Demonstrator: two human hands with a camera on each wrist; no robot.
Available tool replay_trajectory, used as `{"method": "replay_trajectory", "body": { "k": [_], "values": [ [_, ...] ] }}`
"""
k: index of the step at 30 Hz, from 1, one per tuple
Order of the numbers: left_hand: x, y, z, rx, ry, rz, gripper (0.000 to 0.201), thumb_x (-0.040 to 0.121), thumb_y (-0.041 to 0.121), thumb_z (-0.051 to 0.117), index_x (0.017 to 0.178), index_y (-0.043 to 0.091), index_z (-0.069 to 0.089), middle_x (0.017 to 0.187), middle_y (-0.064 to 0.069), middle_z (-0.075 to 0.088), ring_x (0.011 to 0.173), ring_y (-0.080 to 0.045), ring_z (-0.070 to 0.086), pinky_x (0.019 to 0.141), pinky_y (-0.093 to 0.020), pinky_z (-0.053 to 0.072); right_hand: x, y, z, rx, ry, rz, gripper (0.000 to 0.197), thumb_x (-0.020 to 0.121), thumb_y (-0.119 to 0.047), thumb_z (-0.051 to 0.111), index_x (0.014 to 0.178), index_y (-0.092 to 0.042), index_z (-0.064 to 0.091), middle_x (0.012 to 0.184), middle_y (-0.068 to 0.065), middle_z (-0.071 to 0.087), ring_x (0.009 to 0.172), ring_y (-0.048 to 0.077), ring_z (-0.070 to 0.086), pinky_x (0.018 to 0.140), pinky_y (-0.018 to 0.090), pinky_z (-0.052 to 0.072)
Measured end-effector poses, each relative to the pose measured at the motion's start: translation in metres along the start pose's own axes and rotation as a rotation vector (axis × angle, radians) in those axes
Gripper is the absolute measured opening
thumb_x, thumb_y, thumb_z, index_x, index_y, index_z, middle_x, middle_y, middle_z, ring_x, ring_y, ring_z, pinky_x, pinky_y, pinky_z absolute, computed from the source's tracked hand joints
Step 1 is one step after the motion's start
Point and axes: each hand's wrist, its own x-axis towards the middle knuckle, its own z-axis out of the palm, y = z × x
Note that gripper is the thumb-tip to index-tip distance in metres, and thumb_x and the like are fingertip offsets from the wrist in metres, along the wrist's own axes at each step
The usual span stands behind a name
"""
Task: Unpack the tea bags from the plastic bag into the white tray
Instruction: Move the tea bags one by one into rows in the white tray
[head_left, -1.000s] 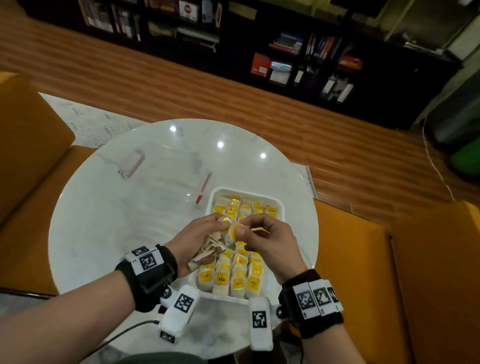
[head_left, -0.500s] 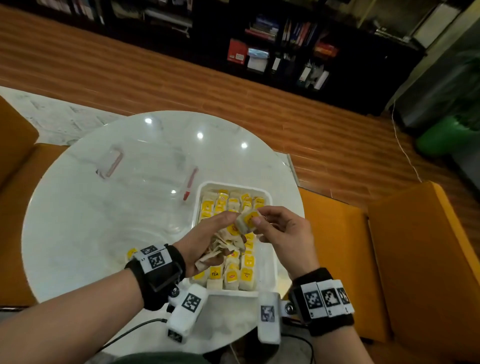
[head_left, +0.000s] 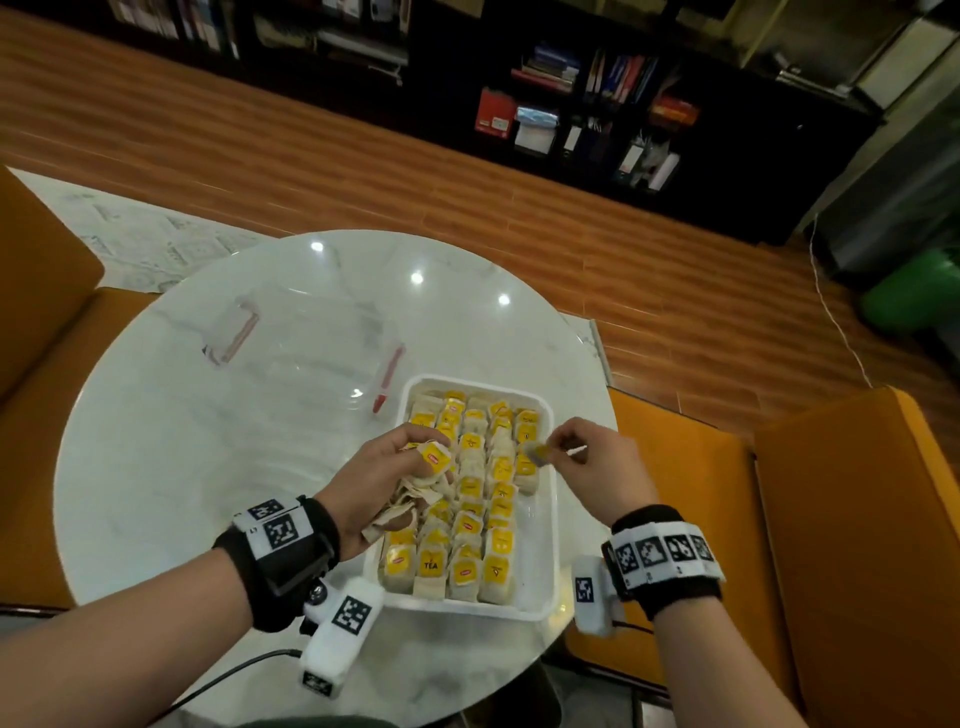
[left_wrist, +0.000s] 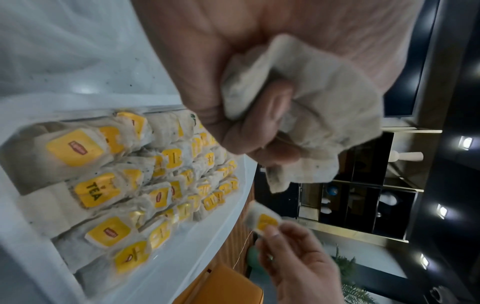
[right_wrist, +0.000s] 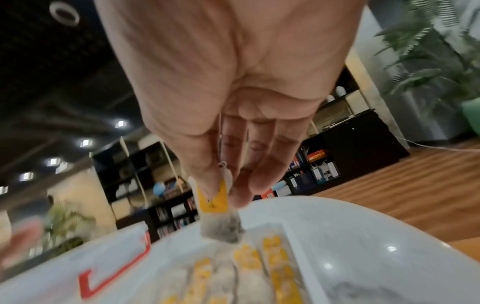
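A white tray (head_left: 549, 519) sits at the near right of the round table, filled with rows of tea bags (head_left: 470, 525) with yellow tags (left_wrist: 75, 147). My left hand (head_left: 387, 475) hovers over the tray's left side and grips a bunch of tea bags (left_wrist: 309, 111) in its curled fingers. My right hand (head_left: 582, 457) is above the tray's right side and pinches a single tea bag (head_left: 537, 452) (right_wrist: 218, 214) by its yellow tag. The clear plastic bag (head_left: 306, 358) with red zip strips lies flat on the table behind the tray.
The marble table (head_left: 156, 441) extends left and far of the tray. Orange seats (head_left: 727, 519) flank the table on both sides. Dark bookshelves (head_left: 571, 93) stand across the wooden floor.
My right hand has drawn one tea bag away from the left hand's bunch and carried it right, over the tray's right side. The left hand keeps its bunch.
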Motion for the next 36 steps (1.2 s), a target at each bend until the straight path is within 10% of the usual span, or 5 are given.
{"method": "replay_trajectory", "body": {
  "k": [6,21,26,31,36],
  "values": [
    [-0.007,0.001,-0.010,-0.006,0.060,0.029,0.022,0.094,-0.003,0.057,0.113,0.006,0.060,0.097,-0.024,0.073,0.050,-0.022,0.046,0.035,-0.018,0.028,0.026,0.028,0.039,-0.414,-0.316,0.020,0.009,0.092,-0.022,0.068,0.094,-0.027,0.075,0.103,-0.004,0.068,0.095,0.019,0.066,0.083,0.032,0.057],
    [-0.017,-0.004,-0.022,-0.083,0.099,0.089,0.009,0.084,0.016,0.074,0.092,0.012,0.071,0.096,-0.027,0.067,0.051,-0.019,0.044,0.034,-0.016,0.028,0.051,0.034,0.062,-0.612,-0.211,0.040,0.017,0.095,-0.022,0.058,0.103,-0.024,0.073,0.114,0.001,0.061,0.105,0.023,0.062,0.086,0.036,0.056],
    [-0.019,0.001,-0.014,-0.035,0.112,0.113,0.005,0.088,0.013,0.073,0.092,0.013,0.071,0.084,-0.020,0.066,0.045,-0.016,0.050,0.036,-0.017,0.029,0.035,0.011,0.044,-0.411,-0.156,-0.001,0.030,0.094,-0.037,0.067,0.123,-0.029,0.066,0.110,-0.002,0.062,0.104,0.019,0.061,0.085,0.033,0.051],
    [-0.020,0.008,-0.007,0.015,0.097,0.155,0.019,0.090,0.003,0.072,0.105,0.006,0.061,0.077,-0.014,0.066,0.041,-0.011,0.057,0.038,-0.016,0.040,-0.020,-0.064,0.036,0.460,-0.128,-0.023,0.018,0.094,-0.042,0.070,0.099,-0.026,0.077,0.085,-0.006,0.074,0.079,0.010,0.069,0.070,0.028,0.055],
    [-0.020,0.004,-0.010,0.094,0.020,0.243,0.037,0.064,0.025,0.092,0.087,0.019,0.064,0.086,-0.021,0.067,0.082,-0.035,0.068,0.079,-0.044,0.054,-0.041,-0.100,0.041,0.614,-0.203,-0.045,0.014,0.095,-0.029,0.070,0.098,-0.017,0.077,0.090,-0.002,0.076,0.078,0.013,0.071,0.068,0.027,0.057]
  ]
}}
